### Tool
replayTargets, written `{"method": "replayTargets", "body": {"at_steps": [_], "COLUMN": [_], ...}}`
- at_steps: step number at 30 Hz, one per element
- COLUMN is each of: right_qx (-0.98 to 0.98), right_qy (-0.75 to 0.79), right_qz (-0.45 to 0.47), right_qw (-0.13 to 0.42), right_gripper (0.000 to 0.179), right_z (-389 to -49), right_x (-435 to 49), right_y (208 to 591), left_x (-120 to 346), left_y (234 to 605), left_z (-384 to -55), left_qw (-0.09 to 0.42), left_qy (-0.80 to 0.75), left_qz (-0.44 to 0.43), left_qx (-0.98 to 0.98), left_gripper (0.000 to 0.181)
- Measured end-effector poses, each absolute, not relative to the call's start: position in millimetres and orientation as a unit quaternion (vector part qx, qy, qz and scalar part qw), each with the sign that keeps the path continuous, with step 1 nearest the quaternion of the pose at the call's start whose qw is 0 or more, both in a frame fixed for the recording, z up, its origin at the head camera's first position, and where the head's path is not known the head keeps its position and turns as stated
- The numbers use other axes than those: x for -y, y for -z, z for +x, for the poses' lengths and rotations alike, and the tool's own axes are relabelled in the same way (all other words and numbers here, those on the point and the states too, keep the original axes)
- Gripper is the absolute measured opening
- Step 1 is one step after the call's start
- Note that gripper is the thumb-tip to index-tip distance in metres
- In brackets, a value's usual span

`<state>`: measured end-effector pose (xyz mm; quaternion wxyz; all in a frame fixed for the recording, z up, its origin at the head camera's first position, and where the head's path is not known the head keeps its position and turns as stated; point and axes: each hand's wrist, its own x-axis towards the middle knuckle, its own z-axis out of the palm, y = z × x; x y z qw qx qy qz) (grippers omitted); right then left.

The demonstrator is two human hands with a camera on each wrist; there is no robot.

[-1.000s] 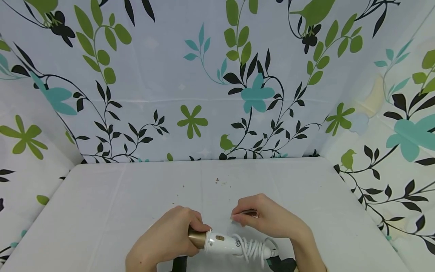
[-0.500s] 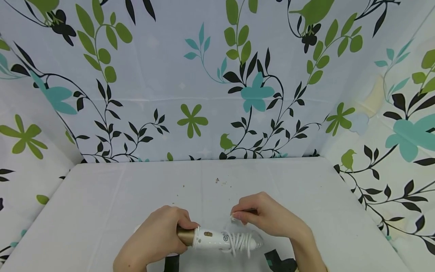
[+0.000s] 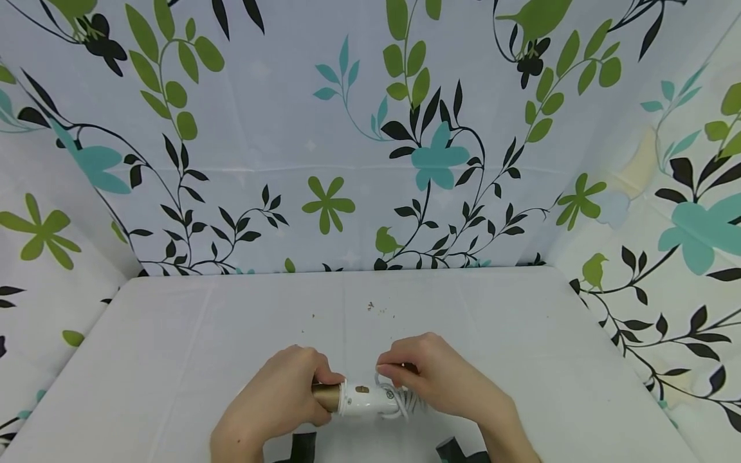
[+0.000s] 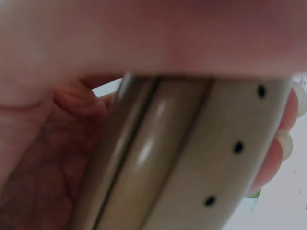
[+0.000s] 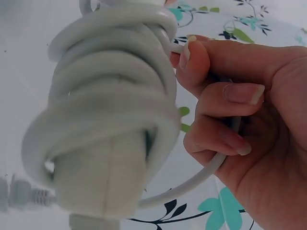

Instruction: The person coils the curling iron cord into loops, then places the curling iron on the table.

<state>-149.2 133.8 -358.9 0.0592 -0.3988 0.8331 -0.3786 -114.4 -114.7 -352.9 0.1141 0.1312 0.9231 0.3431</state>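
A curling iron with a white handle (image 3: 365, 400) and a gold barrel (image 3: 327, 397) lies sideways low in the head view. My left hand (image 3: 278, 399) grips it by the barrel, whose row of dark dots shows close up in the left wrist view. White power cord (image 5: 115, 86) is wound in several turns round the far part of the handle. Beside those turns, my right hand (image 3: 434, 376) pinches a strand of the cord; in the right wrist view, more of it runs beneath the curled fingers. The right hand hides part of the coil in the head view.
White cloth covers the table (image 3: 202, 347), with small brown crumbs (image 3: 370, 306) behind the hands. Patterned curtains (image 3: 260, 161) stand at the back and both sides. Black straps (image 3: 303, 447) show at the bottom edge.
The right hand has moved left and slightly down, to in front of the coil. After an earlier shift left, the left hand and the curling iron have come back slightly right.
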Motion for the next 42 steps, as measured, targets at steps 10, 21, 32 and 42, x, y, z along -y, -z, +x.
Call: {"method": "replayTargets", "body": {"at_steps": [10, 21, 32, 42], "right_qx": [-0.833, -0.812, -0.774, -0.778], "right_qy": [0.394, 0.443, 0.491, 0.501], "right_qz": [-0.382, -0.379, -0.397, -0.377], "right_qw": [0.061, 0.036, 0.048, 0.033], "right_gripper": [0.014, 0.021, 0.029, 0.015], "right_z": [-144.6, -141.3, -139.7, -148.9], "right_x": [-128.2, -126.8, -109.4, -117.4], "right_y": [355.3, 348.6, 359.4, 365.6], "left_x": [122.9, 138.9, 135.9, 138.6], "left_y": [352.9, 348.5, 342.4, 339.2], "left_z": [-118.0, -118.0, -116.0, -111.9], "left_qw": [0.115, 0.031, -0.051, -0.106], "left_qy": [-0.375, -0.354, -0.39, -0.45], "left_qz": [0.101, 0.082, 0.036, 0.069], "left_qx": [-0.914, -0.931, -0.919, -0.884], "left_gripper": [0.048, 0.043, 0.043, 0.041]}}
